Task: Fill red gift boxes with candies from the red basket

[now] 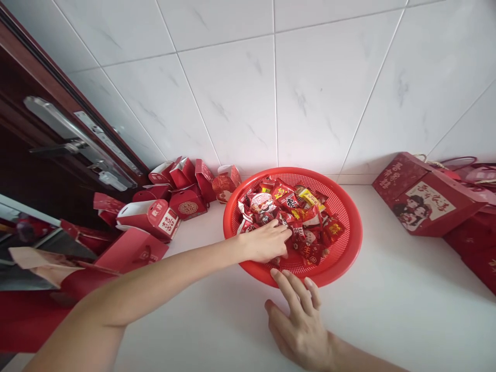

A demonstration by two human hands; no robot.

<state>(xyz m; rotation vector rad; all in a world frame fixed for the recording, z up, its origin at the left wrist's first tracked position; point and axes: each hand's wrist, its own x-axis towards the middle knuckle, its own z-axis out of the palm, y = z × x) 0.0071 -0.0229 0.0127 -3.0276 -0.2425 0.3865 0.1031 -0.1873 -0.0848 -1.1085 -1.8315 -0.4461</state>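
A round red plastic basket holds a pile of wrapped candies, mostly red with a few yellow wrappers. My left hand reaches into the near left part of it, palm down, fingers curled close together at the candies. Its fingertips are partly hidden, and I cannot make out what they hold. Just in front of the basket is my right hand, its fingers apart and holding nothing. Its fingertips are at the near rim; I cannot tell if they touch it.
Several red gift boxes, some with open tops, stand at the left, including a box with a white label. A large red box with a printed couple is at the right on the white tabletop. Behind are a tiled wall and a door handle.
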